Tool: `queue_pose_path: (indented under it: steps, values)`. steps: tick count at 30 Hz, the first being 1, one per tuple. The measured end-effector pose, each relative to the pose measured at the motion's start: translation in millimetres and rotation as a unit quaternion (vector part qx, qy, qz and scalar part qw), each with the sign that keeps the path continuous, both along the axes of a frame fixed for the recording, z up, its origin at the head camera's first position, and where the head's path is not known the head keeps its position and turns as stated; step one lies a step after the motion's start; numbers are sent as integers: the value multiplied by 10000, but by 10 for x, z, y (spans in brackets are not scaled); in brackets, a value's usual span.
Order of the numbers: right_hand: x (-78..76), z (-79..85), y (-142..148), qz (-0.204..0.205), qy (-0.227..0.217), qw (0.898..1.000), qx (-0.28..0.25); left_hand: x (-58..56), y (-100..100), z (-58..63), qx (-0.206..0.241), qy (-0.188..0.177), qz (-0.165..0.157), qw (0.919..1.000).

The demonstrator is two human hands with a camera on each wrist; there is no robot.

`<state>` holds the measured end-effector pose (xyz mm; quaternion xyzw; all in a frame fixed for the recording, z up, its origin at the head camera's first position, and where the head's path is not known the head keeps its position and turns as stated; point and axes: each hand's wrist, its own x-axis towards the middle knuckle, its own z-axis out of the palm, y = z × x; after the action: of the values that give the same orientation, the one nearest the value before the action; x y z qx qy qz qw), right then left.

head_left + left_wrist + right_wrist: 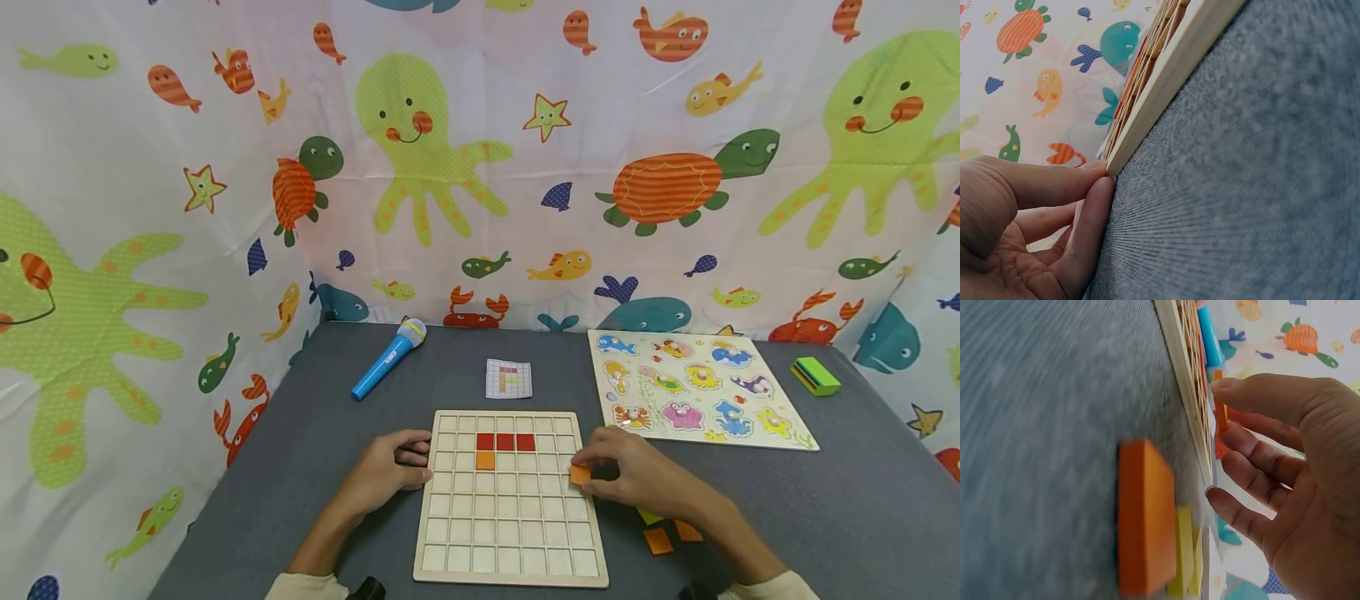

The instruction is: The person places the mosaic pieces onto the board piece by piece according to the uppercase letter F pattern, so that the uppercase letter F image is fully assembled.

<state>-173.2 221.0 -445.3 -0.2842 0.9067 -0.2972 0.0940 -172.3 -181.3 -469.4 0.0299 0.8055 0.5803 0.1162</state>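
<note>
A wooden grid board (517, 533) lies in front of me, with three red tiles (506, 442) side by side near its top and one orange tile (485, 460) under the leftmost. My left hand (385, 471) holds the board's left edge; in the left wrist view the thumb and a bent finger (1094, 215) meet at the rim. Over the right edge, my right hand (633, 471) pinches another orange tile (1220, 403) between thumb and fingers. Below the right wrist, loose orange tiles (658, 542) and a yellow-green tile (648, 517) lie on the table, partly covered by the arm.
Behind the board lies a small card (492, 379) printed with a coloured grid. A blue toy microphone (382, 367) is at the back left. A sea-animal puzzle board (645, 383) lies back right, beside a striped green block (815, 377). Printed curtains (480, 208) surround the grey table (285, 433).
</note>
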Motion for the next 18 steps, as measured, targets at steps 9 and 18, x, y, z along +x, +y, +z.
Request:
queue_pose_path:
  steps: [9,18]
  values:
    - [-22,58,-249,106,-7,9999,70,-4,10,-10,-31,19,21,10000]
    - [-42,42,-434,332,180,9993,-76,-6,16,-10,-6,22,8,10000]
